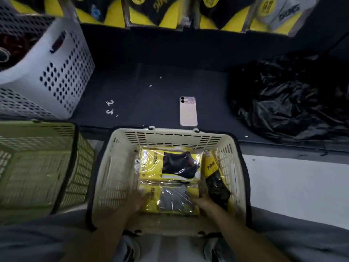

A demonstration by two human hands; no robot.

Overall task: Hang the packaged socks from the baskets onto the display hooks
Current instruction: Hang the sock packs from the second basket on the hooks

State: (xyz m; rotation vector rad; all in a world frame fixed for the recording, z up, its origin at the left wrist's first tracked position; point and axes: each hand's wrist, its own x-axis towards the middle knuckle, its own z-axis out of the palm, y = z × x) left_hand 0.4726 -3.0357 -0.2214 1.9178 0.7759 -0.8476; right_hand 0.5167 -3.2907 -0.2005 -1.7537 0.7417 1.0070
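Observation:
A cream basket (117, 167) stands right below me with yellow sock packs inside. A pack with black socks (170, 164) lies at the far end, and one with grey socks (172, 200) lies nearest me. A third dark pack (215, 178) leans on the right wall. My left hand (137, 200) touches the grey pack's left edge and my right hand (204, 202) holds its right edge. More sock packs (156, 10) hang on the display at the top.
A phone (188, 111) and loose white hooks (109, 107) lie on the dark shelf. A white perforated basket (62, 69) stands at the left, with a green basket (37, 163) in front of it. A black plastic bag (289, 95) fills the right.

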